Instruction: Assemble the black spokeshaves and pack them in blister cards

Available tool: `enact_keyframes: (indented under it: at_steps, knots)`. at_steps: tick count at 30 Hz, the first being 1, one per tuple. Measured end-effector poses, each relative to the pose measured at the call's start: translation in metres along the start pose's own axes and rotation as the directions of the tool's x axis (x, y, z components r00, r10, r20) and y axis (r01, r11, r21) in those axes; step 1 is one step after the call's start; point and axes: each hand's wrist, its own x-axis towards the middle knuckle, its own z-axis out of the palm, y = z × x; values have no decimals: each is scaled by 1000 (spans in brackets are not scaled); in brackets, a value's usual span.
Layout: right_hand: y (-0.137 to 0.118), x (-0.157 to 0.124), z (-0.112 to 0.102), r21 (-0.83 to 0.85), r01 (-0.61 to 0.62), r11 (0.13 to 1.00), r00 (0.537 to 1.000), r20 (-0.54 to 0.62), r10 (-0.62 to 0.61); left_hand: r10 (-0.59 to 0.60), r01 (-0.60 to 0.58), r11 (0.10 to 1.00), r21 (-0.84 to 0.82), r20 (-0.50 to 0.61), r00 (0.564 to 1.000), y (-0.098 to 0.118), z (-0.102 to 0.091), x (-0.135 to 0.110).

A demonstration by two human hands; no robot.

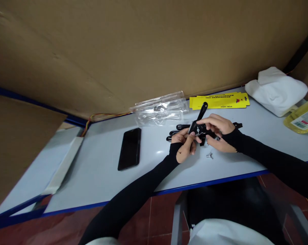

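My left hand (185, 143) and my right hand (217, 131) meet over a black metal tool (200, 119) with a long handle pointing up and away. The left hand grips the tool's lower body from below. My right hand's fingers pinch a small silver fitting on the tool's middle. More black parts (174, 132) lie on the table just left of and under the hands. A loose silver wing nut (209, 156) lies on the table a little in front of my right hand. Both arms wear black sleeves.
A black phone (130, 148) lies left of the hands. A clear plastic blister pack (160, 109) and a yellow packaging card (219, 100) lie behind them. A white cloth (276, 89) and a yellow bottle (303, 117) sit at the right. Cardboard walls the back; the table's blue edge (210, 182) runs in front.
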Motion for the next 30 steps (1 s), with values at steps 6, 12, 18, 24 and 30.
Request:
enact_keyframes:
  at_steps: [6,12,18,24,30]
  knots:
    - [-1,0,-3,40,-12,999,997,70,9,6,-6,1000,20,18,1000,1,0,0]
    - [-1,2,1,-10,-77,997,996,-42,76,7,-7,1000,-6,2,1000,0,-1,1]
    - [4,1,3,-24,-16,1000,998,61,18,19,-20,999,26,37,999,-1,0,-2]
    - [8,-1,3,-117,118,986,992,50,-112,23,-23,1000,0,30,999,1,1,-1]
    - [9,1,2,-199,187,962,982,37,-183,3,-4,1000,11,64,998,0,2,-1]
